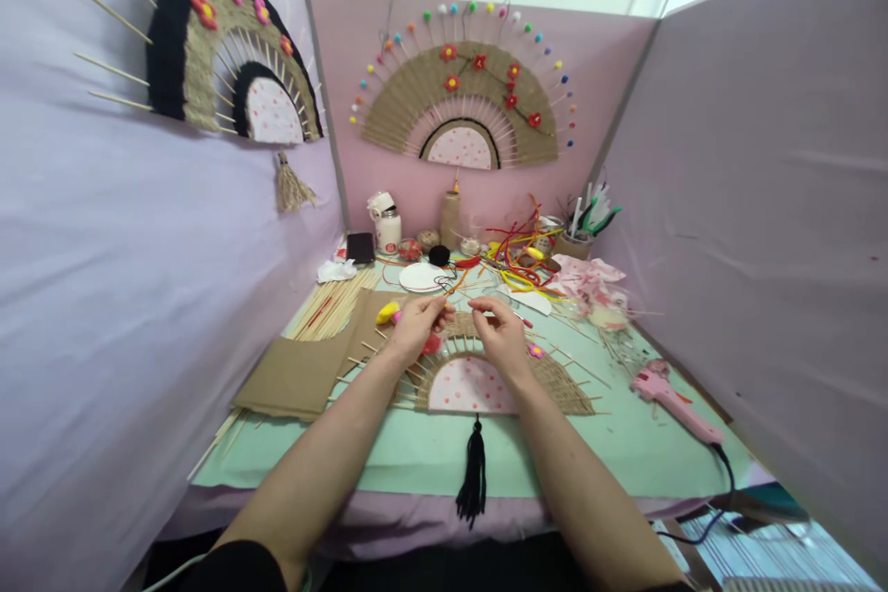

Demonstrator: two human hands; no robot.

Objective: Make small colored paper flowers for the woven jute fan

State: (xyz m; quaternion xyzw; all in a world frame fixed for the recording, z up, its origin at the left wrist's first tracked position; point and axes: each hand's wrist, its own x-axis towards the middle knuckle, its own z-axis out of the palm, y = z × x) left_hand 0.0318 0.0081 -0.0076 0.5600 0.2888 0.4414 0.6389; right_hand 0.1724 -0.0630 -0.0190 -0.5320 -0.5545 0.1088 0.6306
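Above a woven half-round fan (569,386) on the table, both hands are raised close together. My left hand (425,326) is closed in a pinch, with a small orange bit showing at its fingertips; what it is I cannot make out. A short gap to the right, my right hand (500,330) is pinched too, and whatever lies between its fingers is too small to see. The fan has a pink dotted centre (462,386), a pink flower (536,351) on its right side, and a black tassel (473,472) hanging below. A yellow piece (387,313) sits beside my left hand.
A pink glue gun (676,402) with a cord lies at the right. Brown cardboard (295,375) and thin sticks (333,305) are at the left. Red and yellow pipe cleaners (517,245), a white bottle (388,229) and a tool holder (573,246) stand behind. Finished fans (388,116) hang on the walls.
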